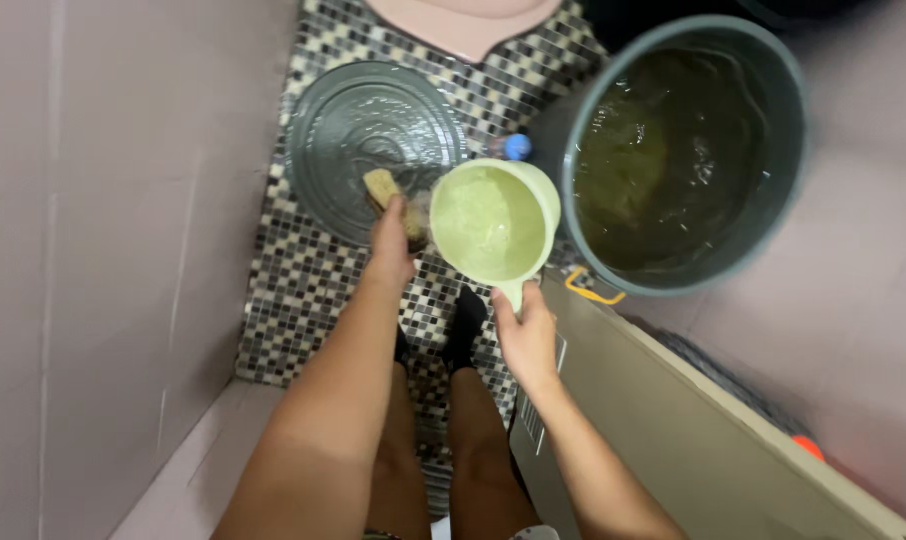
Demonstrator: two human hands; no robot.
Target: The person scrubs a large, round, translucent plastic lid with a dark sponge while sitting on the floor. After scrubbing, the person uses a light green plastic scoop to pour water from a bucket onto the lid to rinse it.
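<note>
Rinsing step: left hand (391, 240) clamped on sponge (391, 196) over grey lid (343, 130), right hand (526, 335) closed on water-filled green dipper (495, 222); next needs a controlled tilt.

one bucket (788, 150), one scoop (493, 222), one lid (358, 130), one sponge (385, 190)

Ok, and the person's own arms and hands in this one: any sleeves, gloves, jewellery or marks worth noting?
Both arms are bare all the way up the frame: no sleeves in view. The left hand and the right hand wear no gloves. No watch, bracelet or ring shows on either wrist or on the fingers that can be seen. No tattoos or other markings are visible.
</note>
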